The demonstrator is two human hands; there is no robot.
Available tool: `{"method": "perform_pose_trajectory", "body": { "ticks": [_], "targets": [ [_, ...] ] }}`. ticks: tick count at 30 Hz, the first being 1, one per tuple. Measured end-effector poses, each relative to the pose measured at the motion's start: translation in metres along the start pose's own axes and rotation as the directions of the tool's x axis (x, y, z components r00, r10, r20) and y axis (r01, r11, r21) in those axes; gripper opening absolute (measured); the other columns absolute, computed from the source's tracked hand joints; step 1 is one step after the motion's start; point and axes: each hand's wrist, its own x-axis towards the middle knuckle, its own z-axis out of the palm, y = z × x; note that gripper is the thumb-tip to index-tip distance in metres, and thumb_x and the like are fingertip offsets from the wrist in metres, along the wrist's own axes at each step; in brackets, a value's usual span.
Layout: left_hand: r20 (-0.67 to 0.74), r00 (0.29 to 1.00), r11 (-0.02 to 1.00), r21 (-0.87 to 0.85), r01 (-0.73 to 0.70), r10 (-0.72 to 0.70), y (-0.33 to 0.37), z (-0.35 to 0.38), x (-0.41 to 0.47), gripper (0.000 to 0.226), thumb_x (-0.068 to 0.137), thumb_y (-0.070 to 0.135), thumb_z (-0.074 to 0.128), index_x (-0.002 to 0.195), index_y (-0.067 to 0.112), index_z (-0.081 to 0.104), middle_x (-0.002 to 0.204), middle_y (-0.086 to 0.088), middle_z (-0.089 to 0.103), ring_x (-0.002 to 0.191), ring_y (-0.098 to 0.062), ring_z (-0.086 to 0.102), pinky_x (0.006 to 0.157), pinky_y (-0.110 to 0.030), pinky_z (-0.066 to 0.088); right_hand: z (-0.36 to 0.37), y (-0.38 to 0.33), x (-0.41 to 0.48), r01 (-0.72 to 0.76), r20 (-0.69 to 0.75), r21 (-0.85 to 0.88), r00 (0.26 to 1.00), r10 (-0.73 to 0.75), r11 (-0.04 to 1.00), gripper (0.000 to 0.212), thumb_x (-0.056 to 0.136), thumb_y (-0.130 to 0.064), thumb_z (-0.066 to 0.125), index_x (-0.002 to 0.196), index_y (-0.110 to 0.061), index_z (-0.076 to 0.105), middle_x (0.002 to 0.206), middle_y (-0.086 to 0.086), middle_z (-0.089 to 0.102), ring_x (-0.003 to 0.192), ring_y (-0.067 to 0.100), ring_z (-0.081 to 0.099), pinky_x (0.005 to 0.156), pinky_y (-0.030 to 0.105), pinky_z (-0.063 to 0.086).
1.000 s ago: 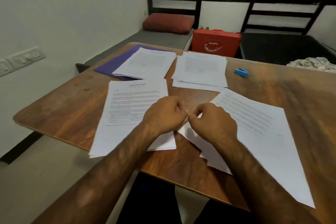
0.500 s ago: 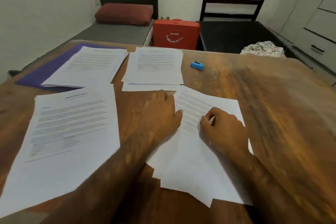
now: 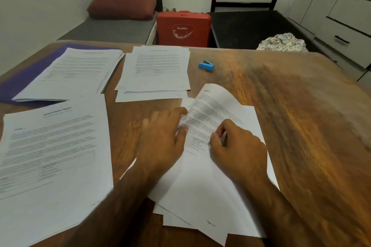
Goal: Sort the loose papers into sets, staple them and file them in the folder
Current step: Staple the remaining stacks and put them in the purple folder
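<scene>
Wooden table (image 3: pixel 301 126): Sample Health Report stack (image 3: pixel 56 156) near left, loose pile (image 3: pixel 200 196) fanned at centre, its top sheet (image 3: pixel 212 104) curling up; purple folder (image 3: pixel 26 78) far left under another stack (image 3: pixel 74 72); right hand (image 3: pixel 239 150) pinches that sheet, left hand (image 3: pixel 162 136) straight-fingered against its edge; blue stapler (image 3: pixel 206 65) beyond, apart

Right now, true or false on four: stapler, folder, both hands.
1. The stapler lies on the table, clear of both hands. True.
2. The right hand pinches the top sheet, which curls upward. True.
3. The folder has nothing on it. False: a pile of papers lies on it.
4. The left hand grips the stapler. False: it lies with loose fingers at the top sheet's left edge.
</scene>
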Motion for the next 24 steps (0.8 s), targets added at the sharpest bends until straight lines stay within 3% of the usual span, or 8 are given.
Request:
{"method": "perform_pose_trajectory", "body": {
  "ticks": [3, 5, 8, 10, 12, 15, 18, 24],
  "targets": [
    [-0.001, 0.999, 0.955, -0.293, 0.036, -0.038, 0.000, -0.008, -0.003, 0.054, 0.095, 0.040, 0.068, 0.144, 0.033, 0.048, 0.135, 0.011, 0.061, 0.111, -0.017, 0.066, 0.093, -0.035, 0.059, 0.000, 0.002, -0.001, -0.008, -0.024, 0.049, 1.000, 0.009, 0.999, 0.020, 0.097, -0.049, 0.054, 0.088, -0.031, 0.053, 0.080, -0.018, 0.063, 0.063, 0.004, 0.055, 0.056, 0.019, 0.039],
    [0.036, 0.992, 0.858, -0.499, 0.123, -0.121, -0.001, -0.012, -0.004, 0.058, 0.094, 0.040, 0.069, 0.144, 0.037, 0.042, 0.136, 0.017, 0.059, 0.110, -0.012, 0.068, 0.086, -0.033, 0.062, -0.001, 0.002, -0.002, -0.031, -0.038, 0.103, 0.999, 0.035, 0.994, 0.019, 0.096, -0.045, 0.056, 0.085, -0.030, 0.054, 0.078, -0.018, 0.063, 0.064, 0.004, 0.057, 0.055, 0.020, 0.040],
    [0.090, 0.970, 0.666, -0.712, 0.223, -0.228, -0.011, -0.009, -0.003, 0.035, 0.096, 0.033, 0.067, 0.130, 0.033, 0.056, 0.125, 0.015, 0.068, 0.109, -0.013, 0.071, 0.083, -0.042, 0.064, -0.002, 0.002, -0.003, -0.069, -0.079, 0.216, 0.993, 0.088, 0.974, 0.017, 0.092, -0.039, 0.058, 0.079, -0.028, 0.056, 0.071, -0.016, 0.063, 0.063, 0.005, 0.060, 0.054, 0.023, 0.040],
    [0.088, 0.966, 0.640, -0.734, 0.229, -0.245, -0.019, -0.006, -0.001, 0.015, 0.100, 0.028, 0.064, 0.115, 0.031, 0.067, 0.115, 0.011, 0.073, 0.105, -0.016, 0.073, 0.085, -0.046, 0.063, -0.004, 0.002, -0.003, -0.075, -0.106, 0.320, 0.988, 0.114, 0.945, 0.017, 0.093, -0.035, 0.062, 0.079, -0.027, 0.058, 0.072, -0.016, 0.065, 0.064, 0.003, 0.060, 0.054, 0.020, 0.038],
    [0.097, 0.965, 0.586, -0.778, 0.226, -0.243, -0.021, -0.004, 0.002, 0.011, 0.102, 0.021, 0.063, 0.106, 0.027, 0.070, 0.111, 0.004, 0.075, 0.103, -0.021, 0.075, 0.087, -0.049, 0.062, -0.007, 0.005, -0.002, -0.076, -0.153, 0.449, 0.975, 0.160, 0.890, 0.016, 0.093, -0.028, 0.065, 0.078, -0.025, 0.061, 0.072, -0.013, 0.064, 0.065, 0.004, 0.060, 0.055, 0.019, 0.037],
    [0.116, 0.961, 0.550, -0.800, 0.241, -0.252, -0.020, -0.006, 0.003, 0.011, 0.103, 0.015, 0.061, 0.105, 0.021, 0.070, 0.109, -0.001, 0.077, 0.102, -0.023, 0.075, 0.089, -0.051, 0.061, -0.003, 0.014, 0.004, -0.081, -0.211, 0.635, 0.938, 0.274, 0.768, 0.016, 0.088, -0.020, 0.067, 0.075, -0.023, 0.060, 0.068, -0.007, 0.061, 0.063, 0.011, 0.059, 0.056, 0.032, 0.046],
    [0.122, 0.956, 0.540, -0.803, 0.254, -0.268, -0.021, -0.007, 0.004, 0.011, 0.103, 0.013, 0.060, 0.108, 0.016, 0.069, 0.109, -0.002, 0.077, 0.101, -0.024, 0.075, 0.090, -0.052, 0.060, 0.001, 0.017, 0.007, -0.066, -0.267, 0.665, 0.909, 0.320, 0.744, 0.017, 0.088, -0.022, 0.069, 0.074, -0.025, 0.060, 0.077, -0.011, 0.059, 0.074, 0.015, 0.059, 0.062, 0.040, 0.051],
    [0.121, 0.945, 0.547, -0.790, 0.276, -0.303, -0.015, -0.013, 0.005, 0.012, 0.103, 0.011, 0.060, 0.110, 0.011, 0.069, 0.105, 0.002, 0.078, 0.097, -0.018, 0.076, 0.088, -0.044, 0.063, 0.001, 0.020, 0.009, -0.056, -0.300, 0.684, 0.887, 0.350, 0.727, 0.016, 0.092, -0.024, 0.074, 0.080, -0.025, 0.064, 0.099, -0.020, 0.051, 0.101, 0.018, 0.058, 0.074, 0.023, 0.044]
  ]
}}
